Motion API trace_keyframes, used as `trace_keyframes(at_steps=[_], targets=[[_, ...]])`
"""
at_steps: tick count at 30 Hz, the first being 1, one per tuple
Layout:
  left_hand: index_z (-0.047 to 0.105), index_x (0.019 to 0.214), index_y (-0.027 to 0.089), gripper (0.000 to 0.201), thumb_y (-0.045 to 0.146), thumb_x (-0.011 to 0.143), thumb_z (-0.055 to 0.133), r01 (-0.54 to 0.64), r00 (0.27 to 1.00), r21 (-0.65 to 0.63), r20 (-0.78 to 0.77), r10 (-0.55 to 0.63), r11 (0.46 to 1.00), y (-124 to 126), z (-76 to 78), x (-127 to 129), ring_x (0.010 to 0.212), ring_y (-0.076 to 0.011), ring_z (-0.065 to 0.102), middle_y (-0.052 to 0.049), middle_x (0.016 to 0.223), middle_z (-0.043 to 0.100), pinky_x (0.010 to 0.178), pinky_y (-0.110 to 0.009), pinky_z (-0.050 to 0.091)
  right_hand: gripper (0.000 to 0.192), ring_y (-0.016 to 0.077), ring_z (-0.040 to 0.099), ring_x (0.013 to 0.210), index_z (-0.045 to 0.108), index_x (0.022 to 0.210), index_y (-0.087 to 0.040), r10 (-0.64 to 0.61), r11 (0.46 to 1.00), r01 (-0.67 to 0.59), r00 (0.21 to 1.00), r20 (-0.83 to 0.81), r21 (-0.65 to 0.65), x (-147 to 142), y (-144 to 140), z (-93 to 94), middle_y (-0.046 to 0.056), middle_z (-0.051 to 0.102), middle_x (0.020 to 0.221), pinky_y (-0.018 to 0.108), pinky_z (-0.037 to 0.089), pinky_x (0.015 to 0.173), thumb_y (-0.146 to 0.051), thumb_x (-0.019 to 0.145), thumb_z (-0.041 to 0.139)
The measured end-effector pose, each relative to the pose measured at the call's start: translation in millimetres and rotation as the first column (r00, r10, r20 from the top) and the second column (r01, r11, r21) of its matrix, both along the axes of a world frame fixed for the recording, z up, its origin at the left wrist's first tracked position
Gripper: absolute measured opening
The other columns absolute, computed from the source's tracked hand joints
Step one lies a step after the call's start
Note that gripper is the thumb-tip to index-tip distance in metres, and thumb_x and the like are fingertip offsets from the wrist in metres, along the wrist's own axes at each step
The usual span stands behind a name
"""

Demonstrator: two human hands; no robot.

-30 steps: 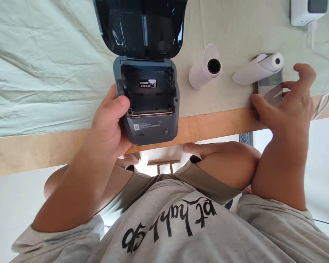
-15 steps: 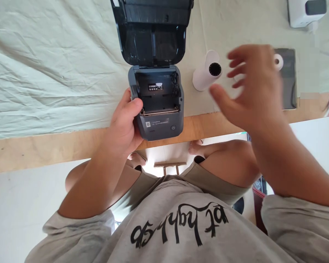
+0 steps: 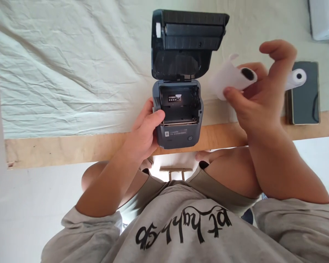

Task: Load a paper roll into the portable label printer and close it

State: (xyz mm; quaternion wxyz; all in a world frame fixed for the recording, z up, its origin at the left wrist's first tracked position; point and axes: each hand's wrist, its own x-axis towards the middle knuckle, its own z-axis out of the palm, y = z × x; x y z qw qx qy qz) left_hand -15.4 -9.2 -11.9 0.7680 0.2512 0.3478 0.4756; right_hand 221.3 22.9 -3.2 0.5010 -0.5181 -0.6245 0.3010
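My left hand grips the left side of a dark grey label printer, thumb on its rim. The printer's black lid stands raised at the back, and its paper bay shows bare inside. To the right, my right hand pinches a white paper roll between thumb and fingers, its index finger lifted. The roll is tilted, its dark core facing right, and a loose paper end curls up at the top.
Behind my right hand, a second, smaller white roll lies on a dark phone-like slab. A white device stands at the far right. Pale green cloth covers the table up to its wooden front edge.
My right hand has closed on the white paper roll, which now leans over. The printer appears further right in view with its lid tipped differently, partly because the camera has shifted.
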Motion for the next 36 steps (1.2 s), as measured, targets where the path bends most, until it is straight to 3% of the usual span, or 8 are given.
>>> trace_keyframes(at_steps=[3,5,9,17,22,28,33,36], targets=[[0.06,0.105,0.021,0.023,0.033,0.085,0.061,0.008,1.0,0.003,0.02,-0.008,1.0,1,-0.8,-1,0.08,-0.013,0.071,0.002,0.093,0.072,0.064,-0.023,0.058,0.042,0.0124,0.056,0.076,0.054,0.108,-0.037,0.037,0.972,-0.108,0.946,-0.321,-0.208,-1,-3,-4.1,-0.001,0.05,0.102,0.026,0.048,0.051,-0.029,0.073,0.075],[0.061,0.106,0.021,0.025,0.034,0.085,0.061,0.0,1.0,-0.002,0.002,0.0,1.0,1,-1.0,-1,0.076,-0.0122,0.07,0.002,0.092,0.072,0.06,-0.022,0.057,0.04,0.0126,0.054,0.066,0.052,0.107,-0.037,0.032,0.943,-0.156,0.921,-0.388,-0.294,-1,-6,-8.9,-0.001,0.05,0.091,0.026,0.044,0.044,-0.035,0.074,0.076],[0.062,0.104,0.021,0.024,0.032,0.082,0.062,-0.028,0.999,-0.036,-0.024,0.028,0.999,2,-0.5,-1,0.075,-0.0124,0.069,0.001,0.094,0.071,0.059,-0.022,0.057,0.036,0.0093,0.047,0.056,0.052,0.097,-0.032,0.063,0.961,-0.154,0.93,-0.363,-0.229,0,-9,-15.4,-0.004,0.048,0.074,0.025,0.042,0.047,-0.039,0.073,0.078],[0.06,0.105,0.021,0.027,0.036,0.083,0.06,-0.017,0.998,-0.022,-0.062,0.016,1.0,1,3.4,2,0.079,-0.016,0.07,-0.001,0.096,0.072,0.064,-0.028,0.059,0.041,0.0117,0.054,0.073,0.051,0.105,-0.034,-0.072,0.974,-0.041,0.88,-0.469,-0.225,4,-10,-13.6,-0.002,0.057,0.089,0.025,0.047,0.055,-0.035,0.073,0.077],[0.06,0.102,0.021,0.021,0.032,0.084,0.057,-0.032,0.997,-0.024,-0.073,0.03,0.999,1,5.8,5,0.086,-0.0165,0.07,-0.001,0.1,0.071,0.07,-0.03,0.059,0.027,0.0157,0.053,0.075,0.051,0.099,-0.029,-0.1,0.914,-0.168,0.789,-0.606,-0.37,14,-9,-19.2,0.003,0.057,0.095,0.029,0.043,0.053,-0.039,0.075,0.059],[0.06,0.102,0.022,0.022,0.036,0.086,0.057,-0.019,0.998,0.016,-0.058,0.02,1.0,0,2.3,4,0.098,-0.018,0.07,0.0,0.097,0.072,0.077,-0.029,0.059,0.023,0.0126,0.053,0.075,0.053,0.094,-0.027,-0.131,0.91,-0.141,0.794,-0.593,-0.389,-5,-11,-2.6,0.0,0.054,0.087,0.026,0.046,0.058,-0.03,0.075,0.067],[0.058,0.102,0.022,0.022,0.038,0.088,0.057,-0.007,0.998,0.039,-0.069,0.01,0.999,-1,2.8,3,0.106,-0.0203,0.069,0.0,0.102,0.071,0.082,-0.031,0.06,0.015,0.0112,0.057,0.075,0.051,0.092,-0.024,-0.284,0.834,-0.172,0.681,-0.675,-0.524,-21,-1,17.1,0.001,0.057,0.091,0.024,0.048,0.057,-0.032,0.08,0.056],[0.057,0.103,0.023,0.02,0.037,0.088,0.057,0.0,0.998,0.032,-0.06,0.002,0.999,-3,3.3,2,0.104,-0.0193,0.07,0.002,0.103,0.072,0.081,-0.031,0.06,0.03,0.0097,0.052,0.063,0.05,0.089,-0.021,-0.316,0.786,-0.198,0.686,-0.656,-0.586,-21,0,17.0,0.003,0.056,0.087,0.024,0.041,0.047,-0.048,0.078,0.054]])
